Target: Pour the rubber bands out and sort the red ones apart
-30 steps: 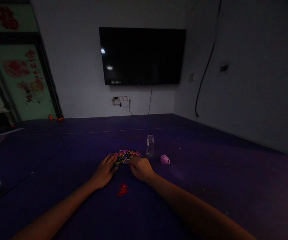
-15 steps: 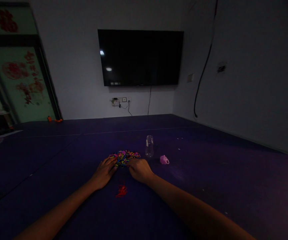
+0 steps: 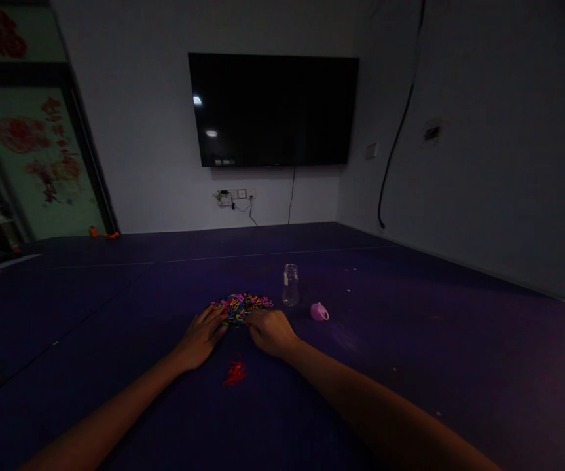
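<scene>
Bands (image 3: 237, 309), multicoloured, heaped crosswise: my left hand (image 3: 200, 340), fingers slightly spread, at left edge; my right hand (image 3: 273, 332), curled, near right edge, contents hidden.

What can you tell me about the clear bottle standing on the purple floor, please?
The clear bottle looks like glass or hard plastic, and you can see through it to the purple floor. It stands upright, its ringed neck at the top with no lid on, and a small pale label sits high on its side. It appears empty. Nothing seems to touch it but the floor.
</scene>
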Demonstrator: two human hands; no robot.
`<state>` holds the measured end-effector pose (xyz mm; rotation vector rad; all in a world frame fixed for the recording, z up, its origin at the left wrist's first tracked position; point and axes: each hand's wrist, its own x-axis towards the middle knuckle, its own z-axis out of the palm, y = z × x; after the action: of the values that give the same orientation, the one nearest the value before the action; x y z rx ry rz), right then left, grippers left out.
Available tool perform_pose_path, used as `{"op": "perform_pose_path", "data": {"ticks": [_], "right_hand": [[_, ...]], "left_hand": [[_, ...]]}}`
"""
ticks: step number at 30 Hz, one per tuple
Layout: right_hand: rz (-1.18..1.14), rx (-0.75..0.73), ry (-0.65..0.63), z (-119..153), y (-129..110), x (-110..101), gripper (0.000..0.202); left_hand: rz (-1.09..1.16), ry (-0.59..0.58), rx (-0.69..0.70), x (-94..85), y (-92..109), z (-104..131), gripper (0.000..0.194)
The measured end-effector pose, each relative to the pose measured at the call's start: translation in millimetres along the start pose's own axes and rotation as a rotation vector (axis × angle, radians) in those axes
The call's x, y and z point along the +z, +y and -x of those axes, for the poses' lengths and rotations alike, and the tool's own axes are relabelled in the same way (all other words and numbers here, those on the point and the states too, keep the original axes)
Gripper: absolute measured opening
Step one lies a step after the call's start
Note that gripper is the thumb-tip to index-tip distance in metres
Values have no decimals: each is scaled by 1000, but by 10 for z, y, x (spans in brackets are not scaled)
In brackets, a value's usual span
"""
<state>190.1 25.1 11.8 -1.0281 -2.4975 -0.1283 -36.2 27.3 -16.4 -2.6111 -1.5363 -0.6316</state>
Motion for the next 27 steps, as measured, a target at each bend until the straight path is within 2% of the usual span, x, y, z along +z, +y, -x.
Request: {"op": "perform_pose_path", "data": {"ticks": [17, 27], "right_hand": [[-9, 21, -36, 3, -20, -38, 30], [-17, 10, -9, 7, -3, -19, 30]], "left_hand": [[-52, -42, -18, 9, -5, -5, 47], [-23, -15, -5, 31, -24, -3, 48]]}}
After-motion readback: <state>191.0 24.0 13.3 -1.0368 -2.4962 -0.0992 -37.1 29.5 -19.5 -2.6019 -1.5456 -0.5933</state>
